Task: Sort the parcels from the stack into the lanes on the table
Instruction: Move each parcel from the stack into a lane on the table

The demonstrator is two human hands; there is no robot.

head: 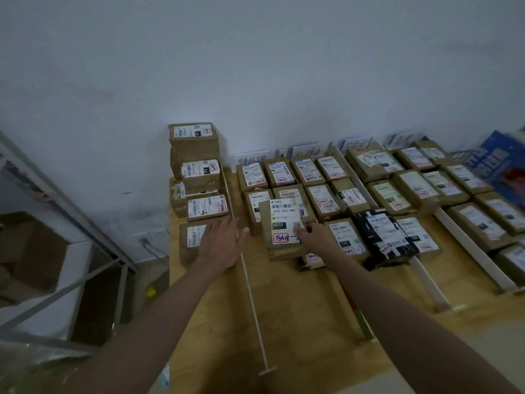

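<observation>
A stack of brown parcels [199, 177] with white labels rises at the table's far left corner. My left hand [224, 243] is spread open, fingers straight, over the nearest stack parcel [190, 240]. My right hand [318, 237] grips a brown parcel [281, 226] labelled 070 by its right edge, thumb on the label. That parcel lies above other parcels in the first lane. Several labelled parcels [321, 177] fill the lanes to the right, among them a black one [380, 237].
White divider strips [252, 302] [426, 282] split the wooden table [298, 322] into lanes, with handwritten cards [251, 159] against the wall. A blue box [500, 163] stands at the far right. Metal shelving [65, 274] and cartons are left of the table.
</observation>
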